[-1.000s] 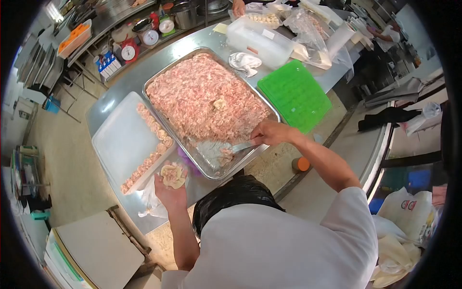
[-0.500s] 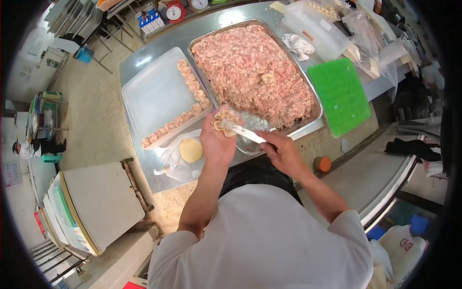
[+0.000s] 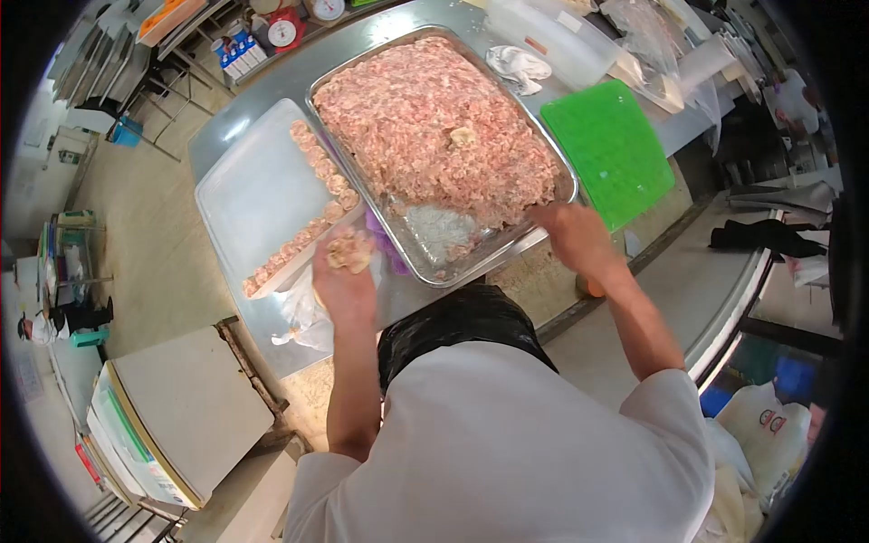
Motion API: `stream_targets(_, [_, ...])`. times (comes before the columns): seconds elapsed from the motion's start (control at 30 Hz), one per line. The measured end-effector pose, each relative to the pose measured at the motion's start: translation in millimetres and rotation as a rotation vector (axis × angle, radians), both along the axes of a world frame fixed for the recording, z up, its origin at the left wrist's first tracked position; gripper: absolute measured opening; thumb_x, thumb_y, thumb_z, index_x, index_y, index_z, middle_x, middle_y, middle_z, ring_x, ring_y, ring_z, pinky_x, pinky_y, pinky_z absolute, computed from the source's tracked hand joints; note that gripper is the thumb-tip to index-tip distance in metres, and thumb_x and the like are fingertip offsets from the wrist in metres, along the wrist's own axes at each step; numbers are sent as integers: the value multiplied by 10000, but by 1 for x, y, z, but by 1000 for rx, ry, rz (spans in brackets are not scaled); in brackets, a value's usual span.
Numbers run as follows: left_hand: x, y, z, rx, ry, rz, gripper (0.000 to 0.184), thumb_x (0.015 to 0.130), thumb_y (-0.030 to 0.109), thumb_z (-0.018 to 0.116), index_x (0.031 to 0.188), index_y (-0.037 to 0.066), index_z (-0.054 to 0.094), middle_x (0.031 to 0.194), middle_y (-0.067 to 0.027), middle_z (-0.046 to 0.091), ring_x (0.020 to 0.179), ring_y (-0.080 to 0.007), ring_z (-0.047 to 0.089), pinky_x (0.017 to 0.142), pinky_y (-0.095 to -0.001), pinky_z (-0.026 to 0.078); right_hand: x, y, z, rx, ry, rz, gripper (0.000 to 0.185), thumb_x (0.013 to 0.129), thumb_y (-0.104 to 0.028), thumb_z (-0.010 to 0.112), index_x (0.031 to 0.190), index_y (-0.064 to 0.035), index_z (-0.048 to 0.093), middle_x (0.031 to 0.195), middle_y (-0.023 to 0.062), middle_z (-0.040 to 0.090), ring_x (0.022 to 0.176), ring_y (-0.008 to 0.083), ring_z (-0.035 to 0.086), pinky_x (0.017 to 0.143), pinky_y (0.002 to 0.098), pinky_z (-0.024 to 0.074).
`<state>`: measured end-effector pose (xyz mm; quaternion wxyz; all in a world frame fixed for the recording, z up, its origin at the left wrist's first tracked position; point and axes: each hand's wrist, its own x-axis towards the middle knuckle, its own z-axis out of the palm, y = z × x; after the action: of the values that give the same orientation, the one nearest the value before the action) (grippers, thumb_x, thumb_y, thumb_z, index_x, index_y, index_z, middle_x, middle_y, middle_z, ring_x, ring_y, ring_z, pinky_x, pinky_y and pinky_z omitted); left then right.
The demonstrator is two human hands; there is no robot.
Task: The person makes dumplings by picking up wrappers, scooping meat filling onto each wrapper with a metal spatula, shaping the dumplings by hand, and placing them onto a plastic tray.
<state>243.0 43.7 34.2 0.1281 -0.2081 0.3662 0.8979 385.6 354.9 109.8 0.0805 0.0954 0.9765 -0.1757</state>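
Observation:
My left hand is cupped palm up, holding a round dumpling wrapper with meat filling. It hovers by the front edge of the white plastic tray, where filled dumplings line two sides. My right hand is closed at the right front rim of the metal tray, blurred by motion. It grips the spatula seen earlier, whose blade is hidden now. Minced meat heaps in the metal tray, with a pale lump on top. The wrapper stack is mostly hidden behind my left hand.
Right of the meat lies a green board. A white cloth and a clear plastic bin sit behind it. A plastic bag rests at the table's front left. A person stands far left.
My right hand has moved right, away from the wrapper, to the meat tray's edge. My left hand, still holding the wrapper, has shifted left and down in view. The camera view has shifted too.

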Motion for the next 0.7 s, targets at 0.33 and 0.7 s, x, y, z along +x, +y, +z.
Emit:
stream_targets(0.33, [13, -10, -10, 42, -15, -96, 382, 1067, 326, 413, 1264, 28, 548, 1199, -104, 602, 1126, -277, 581, 997, -521, 465, -13, 25, -11, 158, -24, -260, 137, 944, -133, 565, 986, -86, 686, 819, 215, 678, 787, 439, 662, 694, 535, 519])
stream_targets(0.7, [17, -8, -9, 135, 16, -193, 325, 1040, 305, 486, 1178, 36, 606, 1134, -100, 637, 1069, -290, 608, 940, -507, 503, -9, 25, -3, 108, -47, -264, 197, 887, -91, 570, 1001, -87, 729, 872, 237, 700, 829, 440, 689, 743, 531, 556])
